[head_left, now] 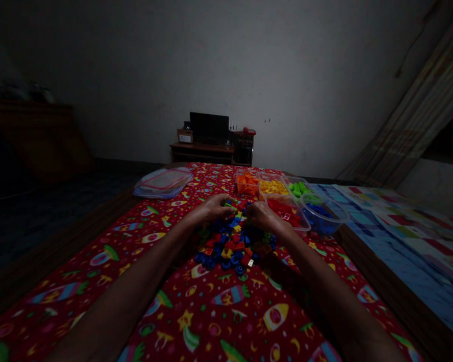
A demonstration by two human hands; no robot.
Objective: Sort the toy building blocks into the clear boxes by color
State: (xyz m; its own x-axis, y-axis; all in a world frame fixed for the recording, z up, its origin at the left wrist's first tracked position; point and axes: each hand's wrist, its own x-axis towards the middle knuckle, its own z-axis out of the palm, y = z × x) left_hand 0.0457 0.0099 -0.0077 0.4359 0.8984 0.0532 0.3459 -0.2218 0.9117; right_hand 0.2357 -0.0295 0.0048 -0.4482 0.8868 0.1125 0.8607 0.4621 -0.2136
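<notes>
A heap of small mixed-colour building bricks (pixel 232 246) lies on a red cloth with a rocket print (pixel 196 311). My left hand (pixel 213 207) rests on the far left side of the heap with its fingers curled into the bricks. My right hand (pixel 262 215) is on the far right side, fingers also curled over pieces. What either hand holds is hidden. Just beyond the hands stand clear tubs of sorted bricks: orange (pixel 246 183), yellow (pixel 272 187), green (pixel 299 189), red (pixel 287 211) and blue (pixel 320 213).
A stack of clear lids (pixel 162 182) lies at the far left of the cloth. A patterned blue mat (pixel 400 236) covers the surface to the right. A low shelf with a dark screen (pixel 209 136) stands by the far wall. The room is dim.
</notes>
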